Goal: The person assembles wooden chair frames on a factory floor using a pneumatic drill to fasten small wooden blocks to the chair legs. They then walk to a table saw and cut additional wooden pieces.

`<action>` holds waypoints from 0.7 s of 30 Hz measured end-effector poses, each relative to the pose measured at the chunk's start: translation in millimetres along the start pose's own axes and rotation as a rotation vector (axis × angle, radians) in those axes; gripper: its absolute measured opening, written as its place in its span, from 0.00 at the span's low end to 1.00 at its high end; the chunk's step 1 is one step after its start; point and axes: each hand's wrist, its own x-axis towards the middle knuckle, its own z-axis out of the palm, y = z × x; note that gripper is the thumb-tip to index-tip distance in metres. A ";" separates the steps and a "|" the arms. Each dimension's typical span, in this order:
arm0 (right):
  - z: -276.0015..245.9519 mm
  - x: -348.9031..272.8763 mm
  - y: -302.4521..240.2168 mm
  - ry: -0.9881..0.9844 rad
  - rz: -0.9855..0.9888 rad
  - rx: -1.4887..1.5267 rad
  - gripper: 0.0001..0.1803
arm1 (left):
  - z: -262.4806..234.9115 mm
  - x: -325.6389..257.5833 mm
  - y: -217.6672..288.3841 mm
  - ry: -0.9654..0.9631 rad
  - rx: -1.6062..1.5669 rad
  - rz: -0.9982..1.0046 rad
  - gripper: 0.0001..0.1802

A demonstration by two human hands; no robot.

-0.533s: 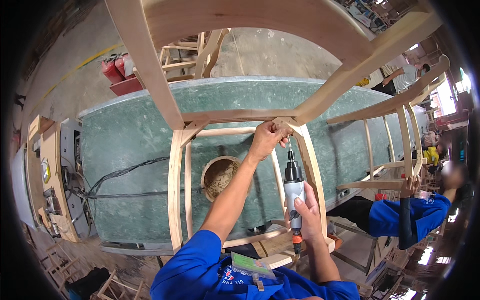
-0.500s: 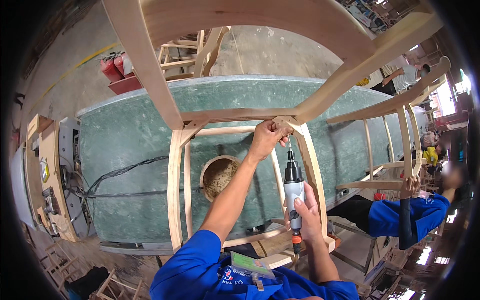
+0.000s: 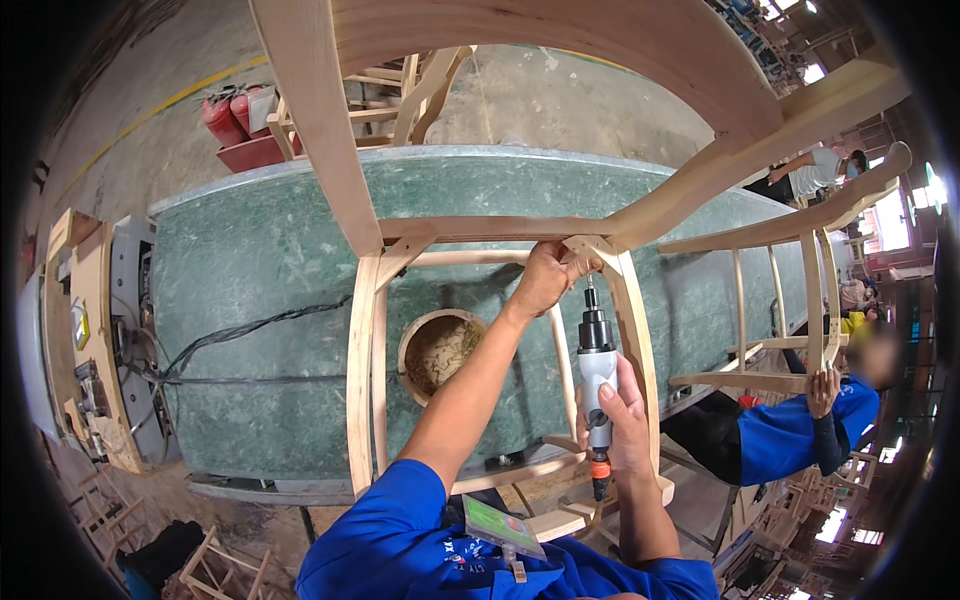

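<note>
An unfinished wooden chair frame (image 3: pixel 635 330) stands on the green workbench, its backrest toward the far side. My right hand (image 3: pixel 628 415) is wrapped round a grey and black power screwdriver (image 3: pixel 597 375) with an orange fitting at its lower end. The driver's bit points away from me at the corner block (image 3: pixel 592 246) in the frame's far right corner. There my left hand (image 3: pixel 545 283) is closed, thumb and fingers pinched together beside the bit tip. Whatever sits in that pinch is too small to make out.
A round bowl (image 3: pixel 440 350) of small screws stands inside the frame on the green bench (image 3: pixel 260 260). Black cables (image 3: pixel 255 330) cross the bench at left. At right, a co-worker in blue (image 3: pixel 790 435) grips another chair frame (image 3: pixel 815 300). Red fire extinguishers (image 3: pixel 225 122) stand beyond the bench.
The chair frame, my hands and the screwdriver all sit slightly farther right in the view. My grip on the screwdriver and the left-hand pinch stay the same. The co-worker's head and body have shifted.
</note>
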 end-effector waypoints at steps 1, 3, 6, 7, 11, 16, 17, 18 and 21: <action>0.3 1.3 -0.4 -0.003 0.004 -0.002 0.42 | -3.2 0.5 -1.7 0.000 0.019 -0.025 0.20; 2.2 5.4 -2.0 -0.007 0.012 -0.005 0.42 | -8.8 2.0 -5.2 0.000 0.057 -0.074 0.19; 2.1 11.5 -2.4 0.010 0.012 0.000 0.42 | -9.4 0.6 -10.3 0.013 -0.002 -0.077 0.18; 2.1 13.4 -2.0 0.009 0.010 -0.001 0.41 | -10.1 0.8 -12.2 0.003 -0.004 -0.060 0.17; 2.3 17.1 -3.3 -0.012 0.000 0.003 0.41 | -11.2 0.0 -17.0 -0.030 -0.023 -0.016 0.16; 4.7 25.6 -2.5 -0.021 -0.008 0.003 0.40 | -12.9 -0.2 -19.7 -0.016 -0.028 -0.018 0.16; 5.2 27.2 -2.9 -0.021 -0.006 0.017 0.39 | -12.2 -0.1 -19.1 -0.019 -0.019 -0.013 0.16; 6.5 28.9 -3.2 -0.021 -0.004 0.033 0.39 | -12.1 0.3 -18.4 -0.024 -0.009 -0.009 0.16; 6.9 30.6 -1.7 -0.024 -0.003 0.060 0.39 | -11.5 0.4 -18.6 -0.033 0.015 0.016 0.14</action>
